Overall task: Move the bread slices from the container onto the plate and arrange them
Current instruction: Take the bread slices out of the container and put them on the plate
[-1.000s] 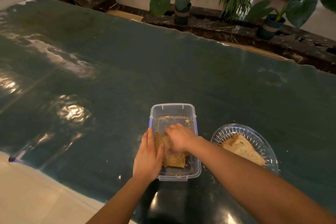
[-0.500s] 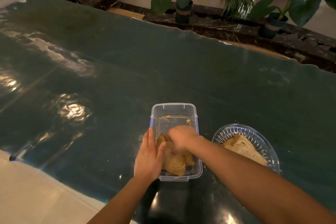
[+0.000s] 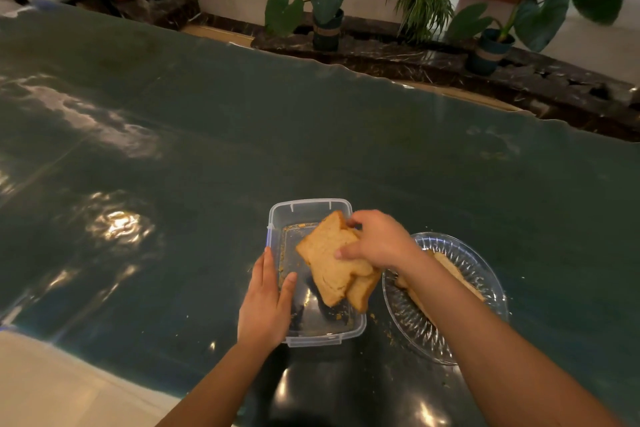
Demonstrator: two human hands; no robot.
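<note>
Now the carrying step is in hand. At the left, the left hand [image 3: 265, 302] is laid flat and open against the near left wall of the clear plastic container [image 3: 277, 218], steadying it on the bench [image 3: 207, 149]. Over the container, two bread slices [image 3: 332, 263] are held lifted and tilted, clamped by the right hand [image 3: 379, 241] at their upper right edge, their lower corners hanging past the right rim. Only crumbs are seen on the container floor. At the right, the glass plate [image 3: 481, 274] already carries bread [image 3: 453, 270], partly hidden by the forearm. Next, a short move rightward and a gentle lowering beside that bread is called for. Half a second earlier, the slices were still down inside the container; since then they have been raised clear.
</note>
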